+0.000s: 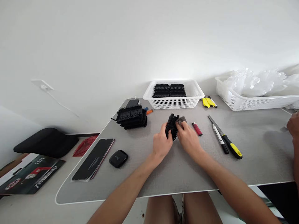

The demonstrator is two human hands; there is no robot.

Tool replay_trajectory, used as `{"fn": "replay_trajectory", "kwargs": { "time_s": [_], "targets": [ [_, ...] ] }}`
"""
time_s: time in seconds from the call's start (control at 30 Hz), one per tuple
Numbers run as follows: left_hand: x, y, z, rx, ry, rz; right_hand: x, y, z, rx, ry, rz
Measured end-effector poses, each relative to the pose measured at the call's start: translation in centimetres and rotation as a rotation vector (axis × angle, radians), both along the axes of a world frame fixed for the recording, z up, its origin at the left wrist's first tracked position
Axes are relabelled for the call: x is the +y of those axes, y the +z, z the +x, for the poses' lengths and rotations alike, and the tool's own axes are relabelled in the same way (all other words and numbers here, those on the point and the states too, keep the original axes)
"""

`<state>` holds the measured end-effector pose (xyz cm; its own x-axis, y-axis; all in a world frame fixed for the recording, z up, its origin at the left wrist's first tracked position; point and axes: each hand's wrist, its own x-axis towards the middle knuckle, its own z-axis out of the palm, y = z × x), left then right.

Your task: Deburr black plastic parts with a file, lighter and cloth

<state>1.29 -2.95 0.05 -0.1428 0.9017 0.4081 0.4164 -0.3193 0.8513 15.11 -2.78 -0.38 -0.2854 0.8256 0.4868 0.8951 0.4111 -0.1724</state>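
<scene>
A black ridged plastic part (172, 123) is held tilted over the middle of the table. My left hand (163, 141) is closed on its left and near side, thumb across the front. In my right hand (187, 136) a crumpled grey cloth (182, 119) is pinched against the part's upper right side. My fingers hide some of both things. To the left stands a stack of similar black parts (131, 116). More black parts (169, 91) lie in rows inside a white basket (174, 102) at the back.
Right of my hands lie a red lighter (197, 128), a file with a yellow-black handle (231, 146), a marker (219, 137) and yellow cutters (207, 102). A phone (93, 160) and black case (118, 158) lie left. A basket (254, 102) holds plastic bags; another person's hand (293, 124) is at right.
</scene>
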Motion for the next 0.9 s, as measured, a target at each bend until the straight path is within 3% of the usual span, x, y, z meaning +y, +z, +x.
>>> {"fn": "replay_trajectory", "kwargs": {
  "time_s": [0.23, 0.57, 0.7, 0.8, 0.9],
  "targets": [
    [0.4, 0.1, -0.3, 0.198, 0.082, 0.004, -1.0, -0.3, -1.4, -0.095, 0.028, -0.083],
    [1.6, 0.0, -1.3, 0.124, 0.189, 0.041, -2.1, -0.7, -3.1, -0.123, 0.161, -0.136],
    [1.7, 0.0, -1.5, 0.067, 0.193, 0.059, -1.2, -0.4, -1.4, 0.077, 0.115, -0.054],
    [1.7, 0.3, -1.7, 0.03, 0.2, 0.078, -0.2, -0.3, 0.1, 0.386, 0.027, 0.085],
    [1.6, 0.5, -1.6, -0.054, 0.104, 0.048, 0.7, -0.5, 0.8, 0.693, -0.033, 0.06]
  ]
}}
